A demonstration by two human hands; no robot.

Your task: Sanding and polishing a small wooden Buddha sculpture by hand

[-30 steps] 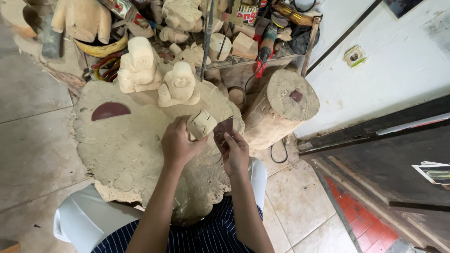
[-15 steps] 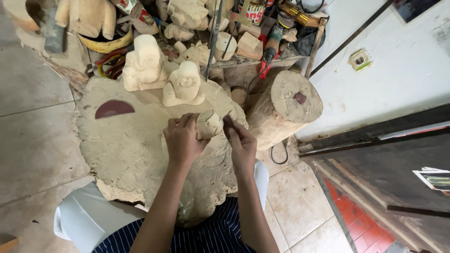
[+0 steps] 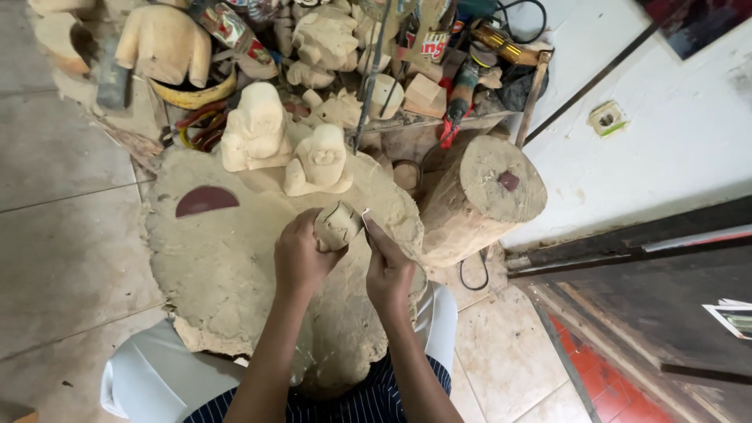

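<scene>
My left hand grips a small pale wooden carving and holds it up over the dusty cloth that covers my lap. My right hand pinches a small folded piece of sandpaper and presses its edge against the right side of the carving. Both hands meet at the carving, close together. Two larger pale carved figures stand on the far edge of the cloth, just beyond my hands.
A dark red half-round of sandpaper lies on the cloth to the left. A thick log stump stands to the right. A cluttered heap of carvings, blocks and tools fills the back. A white wall rises on the right.
The carving has been turned in my left hand, and my right hand has shifted the sandpaper up against its right side. The view has drifted slightly.
</scene>
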